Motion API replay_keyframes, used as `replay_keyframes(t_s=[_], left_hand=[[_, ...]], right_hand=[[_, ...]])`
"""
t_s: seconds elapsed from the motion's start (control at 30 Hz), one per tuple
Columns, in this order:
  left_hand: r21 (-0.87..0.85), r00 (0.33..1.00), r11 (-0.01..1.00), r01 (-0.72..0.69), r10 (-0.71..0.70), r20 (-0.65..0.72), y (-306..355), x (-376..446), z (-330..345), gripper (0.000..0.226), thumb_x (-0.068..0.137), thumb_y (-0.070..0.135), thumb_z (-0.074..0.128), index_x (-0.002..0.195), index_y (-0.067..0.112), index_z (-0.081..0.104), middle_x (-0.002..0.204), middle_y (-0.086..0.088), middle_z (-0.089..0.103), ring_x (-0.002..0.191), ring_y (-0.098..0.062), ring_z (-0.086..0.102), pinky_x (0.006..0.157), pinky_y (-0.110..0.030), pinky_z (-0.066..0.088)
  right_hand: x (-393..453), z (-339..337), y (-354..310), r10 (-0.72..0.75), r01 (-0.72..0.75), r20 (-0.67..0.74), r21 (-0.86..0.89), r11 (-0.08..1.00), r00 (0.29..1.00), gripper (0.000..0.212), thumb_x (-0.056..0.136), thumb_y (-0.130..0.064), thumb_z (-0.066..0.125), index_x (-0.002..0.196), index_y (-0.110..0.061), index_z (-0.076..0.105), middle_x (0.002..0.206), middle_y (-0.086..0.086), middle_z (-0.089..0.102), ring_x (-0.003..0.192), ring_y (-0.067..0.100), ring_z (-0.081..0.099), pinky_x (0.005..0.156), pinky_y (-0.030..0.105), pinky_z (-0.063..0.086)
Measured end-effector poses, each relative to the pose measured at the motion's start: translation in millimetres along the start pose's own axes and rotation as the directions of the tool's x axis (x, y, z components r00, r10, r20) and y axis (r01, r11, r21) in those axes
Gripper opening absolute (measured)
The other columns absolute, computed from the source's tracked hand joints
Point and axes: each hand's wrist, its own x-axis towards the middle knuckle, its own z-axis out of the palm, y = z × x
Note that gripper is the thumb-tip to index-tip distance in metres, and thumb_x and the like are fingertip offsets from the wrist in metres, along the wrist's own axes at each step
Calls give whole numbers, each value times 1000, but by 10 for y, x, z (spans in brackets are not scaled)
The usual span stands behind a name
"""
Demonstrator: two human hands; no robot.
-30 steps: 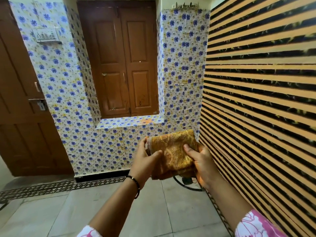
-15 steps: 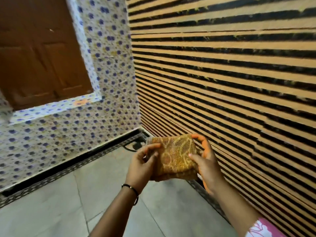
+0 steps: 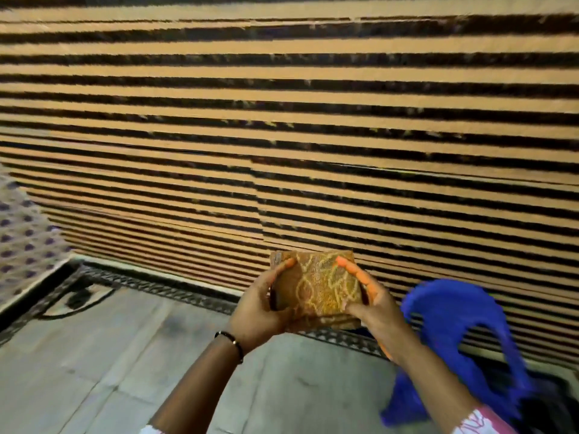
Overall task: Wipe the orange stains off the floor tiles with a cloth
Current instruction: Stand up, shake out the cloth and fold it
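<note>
Behind the cloth, both hands' fingers hide.

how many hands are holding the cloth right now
2. The left hand grips the left edge of the folded cloth; the right hand grips its right edge, both held up above the floor.

Both arms reach forward, left hand and right hand each in a curled grip, palms facing.
</note>
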Motion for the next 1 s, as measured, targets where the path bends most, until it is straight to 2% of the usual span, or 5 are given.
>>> replay_keyframes(t_s=[0.17, 0.33, 0.5, 0.7, 1.0], left_hand=[[55, 977, 997, -48, 35, 212, 164, 216, 1397, 86, 61, 43, 81, 132, 52, 35, 130, 30, 35, 115, -17, 56, 84, -36, 57], [39, 934, 996, -80, 62, 352, 297, 350, 2557, 100, 51, 61, 75, 140, 42, 32, 133, 24, 36, 118, -14, 53, 89, -34, 55], [68, 900, 995, -69, 33, 436, 299, 513, 3361, 106, 54, 65, 78, 144, 37, 30, 137, 25, 38, 124, -3, 47, 100, -35, 47], [97, 865, 995, -11, -39, 501, 13, 881, 4017, 98, 63, 46, 79, 146, 35, 29, 144, 17, 37, 129, -6, 43, 102, -38, 45], [105, 884, 960, 261, -281, 374, -633, 1553, 4776, 76, 68, 32, 73, 136, 28, 39, 121, 25, 50, 108, 10, 50, 88, -3, 40]], right_hand=[[-498, -1360, 282, 105, -123, -178, -93, 988, 978, 88, 78, 14, 54, 119, -64, 50, 116, 27, 58, 88, 46, 59, 79, 57, 50], [-955, -2375, 442, 148, -179, -311, -73, 981, 939, 88, 74, 13, 52, 113, -66, 50, 103, 3, 63, 78, 24, 59, 71, 37, 52], [-1172, -3133, 680, 215, -220, -354, 27, 975, 910, 87, 67, 9, 53, 120, -60, 52, 118, 29, 56, 84, 35, 57, 72, 45, 45], [-1028, -3760, 1138, 262, -287, -423, 5, 958, 867, 57, 72, 1, 59, 108, -42, 69, 107, 5, 71, 98, 60, 50, 81, 65, 48], [-203, -4447, 1916, 408, -485, -455, -62, 872, 792, 34, 81, 11, 60, 101, -14, 72, 69, -1, 55, 59, 15, 48, 56, 21, 42]])
